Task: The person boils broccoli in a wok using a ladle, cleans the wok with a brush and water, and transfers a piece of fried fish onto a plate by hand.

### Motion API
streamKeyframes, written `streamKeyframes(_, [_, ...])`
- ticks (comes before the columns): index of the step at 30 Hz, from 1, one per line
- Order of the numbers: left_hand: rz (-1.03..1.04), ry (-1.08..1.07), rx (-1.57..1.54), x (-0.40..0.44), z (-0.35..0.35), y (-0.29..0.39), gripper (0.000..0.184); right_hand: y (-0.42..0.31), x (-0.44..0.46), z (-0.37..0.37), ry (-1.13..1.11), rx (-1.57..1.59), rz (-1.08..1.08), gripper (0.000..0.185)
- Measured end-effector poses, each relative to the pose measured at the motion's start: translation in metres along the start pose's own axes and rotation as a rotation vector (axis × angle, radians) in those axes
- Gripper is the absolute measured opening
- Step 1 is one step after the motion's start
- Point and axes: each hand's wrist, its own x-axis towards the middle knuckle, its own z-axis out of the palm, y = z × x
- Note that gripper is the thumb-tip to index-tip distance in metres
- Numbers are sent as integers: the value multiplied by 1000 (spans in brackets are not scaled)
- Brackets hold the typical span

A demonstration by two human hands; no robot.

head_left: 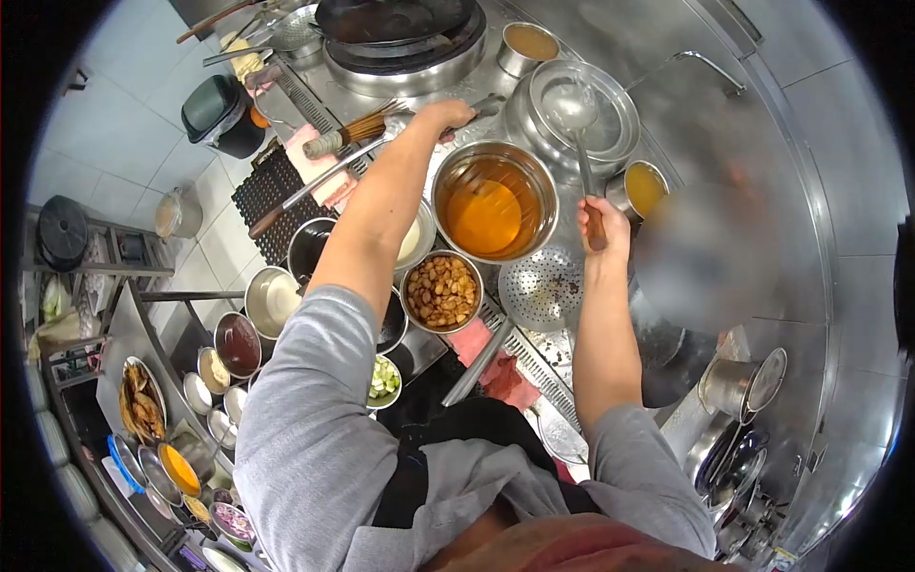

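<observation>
My right hand [604, 227] is closed round the wooden handle of a metal ladle [573, 107], whose bowl is over a large steel pot [621, 143] at the back. My left hand [448, 116] reaches past a steel pot of orange-brown liquid [484, 217]; its fingers are bent at a dark-grey handle-like thing [488, 106], and its grip is partly hidden. Below that pot stands a bowl of brown chunks [442, 290], beside a perforated strainer [540, 289]. A bamboo brush [357, 130] and a wooden-handled ladle [322, 181] lie left of my left forearm.
A wok [396, 19] sits on a burner at the back. Small pots of yellowish liquid stand at the back [530, 48] and right [646, 189]. Steam blurs the right side near another wok [667, 353]. Bowls of ingredients, including a white one [275, 300], line the left.
</observation>
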Motion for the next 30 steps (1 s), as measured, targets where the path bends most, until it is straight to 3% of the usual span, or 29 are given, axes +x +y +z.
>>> streamKeyframes(2, [-30, 69, 187, 27, 4, 5, 45, -8, -21, 6, -59, 95, -42, 10])
streamKeyframes(6, [-69, 15, 128, 33, 15, 28, 29, -37, -56, 16, -121, -103, -128, 17])
streamKeyframes(11, [-66, -7, 85, 69, 20, 24, 30, -55, -71, 22, -188, -286, -147, 30])
streamKeyframes(13, [-95, -15, 95, 72, 19, 23, 31, -55, -73, 24, -66, -597, -205, 40])
streamKeyframes(14, [-92, 13, 107, 72, 19, 20, 33, -53, -72, 21, -63, -593, -201, 40])
streamKeyframes(16, [-89, 42, 123, 69, 17, 13, 39, -42, -57, 10, 131, -1087, -370, 54])
streamKeyframes(17, [-23, 117, 301, 66, 15, 11, 40, -26, -36, -9, 216, -1314, -715, 45])
streamKeyframes(18, [45, 195, 477, 63, 14, 11, 41, -28, -31, -12, 221, -1309, -718, 45])
streamKeyframes(19, [47, 199, 481, 49, 14, 13, 41, -31, -27, -12, 204, -1180, -511, 38])
streamKeyframes(20, [90, 341, 596, 33, 18, 11, 39, -33, -25, -13, 181, -1049, -308, 31])
streamKeyframes(21, [131, 484, 709, 19, 20, 9, 37, -40, -27, -15, 141, -759, -151, 18])
streamKeyframes(22, [130, 489, 712, 13, 20, 8, 37, -42, -28, -22, 74, -483, -98, 15])
streamKeyframes(28, [206, 479, 880, -9, 35, 15, 31, -45, -88, -9, 4, -346, -125, 22])
streamKeyframes(30, [211, 469, 908, -9, 41, 19, 32, -54, -100, -7, -22, -560, -203, 29])
